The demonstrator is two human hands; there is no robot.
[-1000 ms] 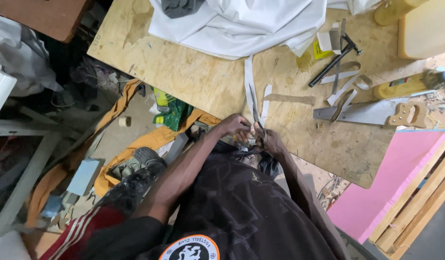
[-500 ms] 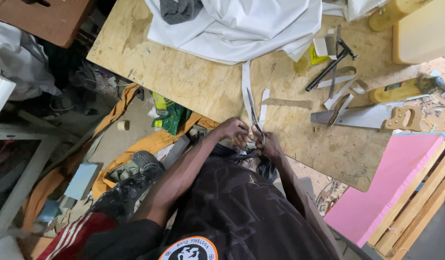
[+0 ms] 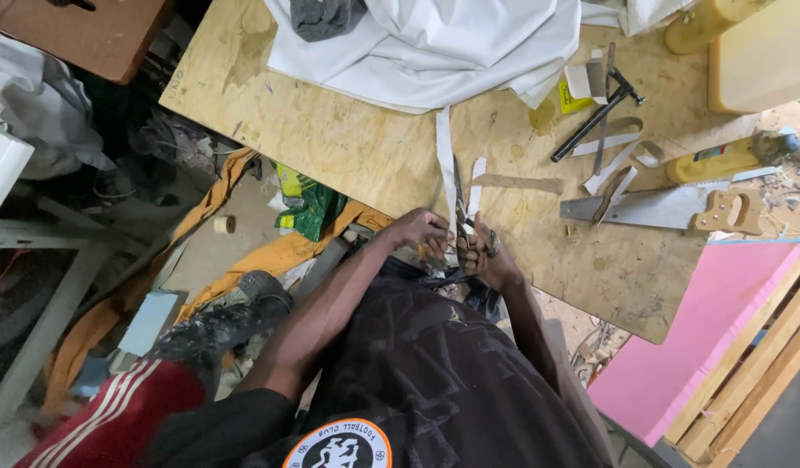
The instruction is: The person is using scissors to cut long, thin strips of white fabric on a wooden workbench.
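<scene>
My two hands meet at the near edge of a plywood table (image 3: 348, 143). A pair of scissors (image 3: 459, 195) is gripped in my right hand (image 3: 491, 258), its blades pointing away from me along a long white strip (image 3: 443, 152). That strip's near end is pinched by my left hand (image 3: 420, 232), just left of the blades. A shorter white strip (image 3: 476, 184) lies right of the scissors. The long strip leads up to a heap of white cloth (image 3: 434, 48) at the back of the table.
A hand saw (image 3: 660, 206), a yellow-handled tool (image 3: 720, 158), a black metal tool (image 3: 595, 117) and curled offcuts lie on the table's right. A pink board (image 3: 703, 347) and wooden slats stand at the right. Bags, orange fabric and clutter cover the floor at the left.
My hands and the scissors stay on the white strip at the table edge, with only a slight shift of the blades. The camera has moved a little.
</scene>
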